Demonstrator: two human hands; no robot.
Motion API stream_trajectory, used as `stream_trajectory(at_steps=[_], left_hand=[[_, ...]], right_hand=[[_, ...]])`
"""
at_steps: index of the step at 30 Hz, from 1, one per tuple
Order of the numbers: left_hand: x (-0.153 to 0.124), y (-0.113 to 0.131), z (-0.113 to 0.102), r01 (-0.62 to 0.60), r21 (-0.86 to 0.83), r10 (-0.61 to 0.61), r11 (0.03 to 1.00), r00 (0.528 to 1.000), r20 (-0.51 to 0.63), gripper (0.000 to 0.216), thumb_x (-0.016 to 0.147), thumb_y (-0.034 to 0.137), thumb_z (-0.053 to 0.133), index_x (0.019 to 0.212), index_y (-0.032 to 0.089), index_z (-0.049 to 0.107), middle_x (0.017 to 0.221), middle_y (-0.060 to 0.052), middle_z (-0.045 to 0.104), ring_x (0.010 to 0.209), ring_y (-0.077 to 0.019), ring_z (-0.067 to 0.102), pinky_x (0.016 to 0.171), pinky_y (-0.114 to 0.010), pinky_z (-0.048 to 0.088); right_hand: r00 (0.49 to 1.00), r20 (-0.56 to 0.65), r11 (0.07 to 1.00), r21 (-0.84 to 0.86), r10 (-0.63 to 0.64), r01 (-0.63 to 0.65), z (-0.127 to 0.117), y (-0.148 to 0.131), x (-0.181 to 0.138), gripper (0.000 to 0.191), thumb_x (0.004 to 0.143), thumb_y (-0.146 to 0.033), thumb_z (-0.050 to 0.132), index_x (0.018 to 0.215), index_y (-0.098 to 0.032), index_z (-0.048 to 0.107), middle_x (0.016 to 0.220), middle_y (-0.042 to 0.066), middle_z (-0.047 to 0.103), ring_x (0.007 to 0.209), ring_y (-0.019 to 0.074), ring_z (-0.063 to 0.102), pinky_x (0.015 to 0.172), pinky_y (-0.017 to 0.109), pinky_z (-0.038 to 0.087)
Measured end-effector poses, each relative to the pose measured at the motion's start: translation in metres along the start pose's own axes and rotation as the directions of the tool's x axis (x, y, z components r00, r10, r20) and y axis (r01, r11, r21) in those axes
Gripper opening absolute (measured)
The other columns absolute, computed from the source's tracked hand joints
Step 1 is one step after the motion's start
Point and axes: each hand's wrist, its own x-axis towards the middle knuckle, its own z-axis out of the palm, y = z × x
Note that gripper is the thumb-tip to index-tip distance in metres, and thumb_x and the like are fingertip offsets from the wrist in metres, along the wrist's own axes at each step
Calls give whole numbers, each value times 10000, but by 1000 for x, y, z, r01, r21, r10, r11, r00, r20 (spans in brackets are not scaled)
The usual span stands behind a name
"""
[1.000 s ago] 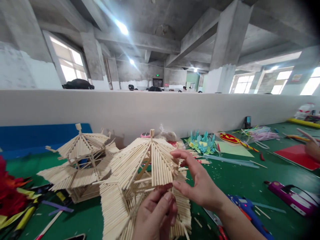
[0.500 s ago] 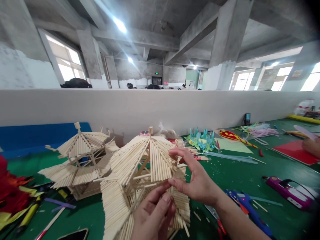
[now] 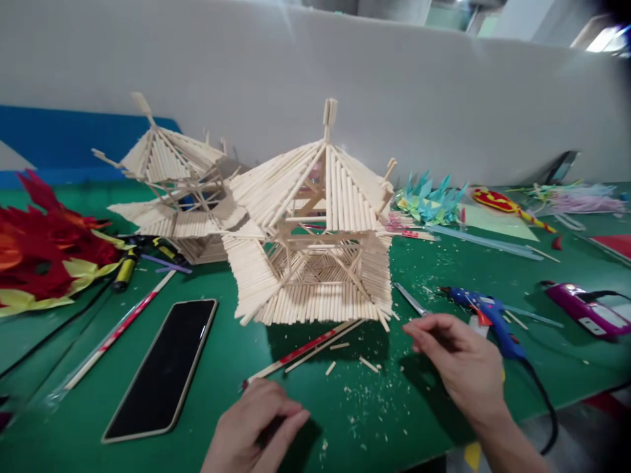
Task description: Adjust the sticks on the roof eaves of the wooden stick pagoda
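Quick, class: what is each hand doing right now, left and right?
Left hand: fingers curled loosely, holding nothing visible, low over the green table.
Right hand: fingers half curled, empty, near the blue glue gun.

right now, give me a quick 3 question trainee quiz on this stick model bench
1. True or false: the right hand grips the nearer stick pagoda.
2. What lies flat on the green table, left of the left hand?
A) smartphone B) scissors C) red card
3. Fill in: the tool just beyond the right hand is a blue ____ gun.

Key
1. False; both hands are off it, low over the table.
2. A, the smartphone.
3. Glue; the glue gun lies on the table.
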Motion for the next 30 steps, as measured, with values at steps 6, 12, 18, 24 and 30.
stream_trajectory(at_steps=[6, 12, 18, 24, 30], left_hand=[[10, -11, 22, -352, 608, 111, 711, 911, 397, 320, 838, 233, 480, 560, 167, 623, 529, -68, 625, 529, -212, 569, 612, -351, 404], [33, 10, 49, -297, 655, 22, 695, 919, 393, 321, 835, 63, 344, 828, 87, 664, 820, -224, 674, 765, -372, 607, 659, -488, 401], [47, 10, 64, -195, 557, -26, 807, 932, 363, 340, 695, -66, 360, 739, 88, 660, 790, -256, 699, 781, -364, 627, 737, -505, 386], [52, 23, 54, 12, 242, -90, 970, 944, 318, 177, 607, 19, 526, 534, 178, 550, 565, -65, 603, 614, -248, 555, 705, -405, 382], [52, 57, 34, 439, -403, -285, 803, 877, 386, 164, 728, 288, 541, 612, 172, 533, 522, 65, 361, 476, -92, 289, 461, -200, 247]], right_hand=[[983, 183, 993, -114, -2, 23, 23, 23, -20, 140, 784, -331, 593, 730, -206, 626, 623, -2, 653, 561, 151, 609, 526, 233, 508], [972, 234, 988, -140, -24, 58, 31, 29, -25, 154, 845, -300, 493, 840, -190, 601, 737, 32, 666, 664, 169, 633, 624, 254, 510], [965, 253, 989, -108, -74, 104, 35, 30, -27, 159, 859, -277, 461, 842, -191, 594, 744, 42, 673, 664, 171, 645, 601, 245, 525], [964, 205, 981, -66, -167, 184, 33, 29, -30, 96, 842, -233, 498, 839, -210, 591, 719, 25, 671, 634, 160, 648, 581, 224, 527], [940, 142, 950, 75, -310, 302, 22, -8, -30, 296, 808, -182, 553, 1081, -287, 512, 829, 7, 647, 678, 144, 633, 609, 226, 532]])
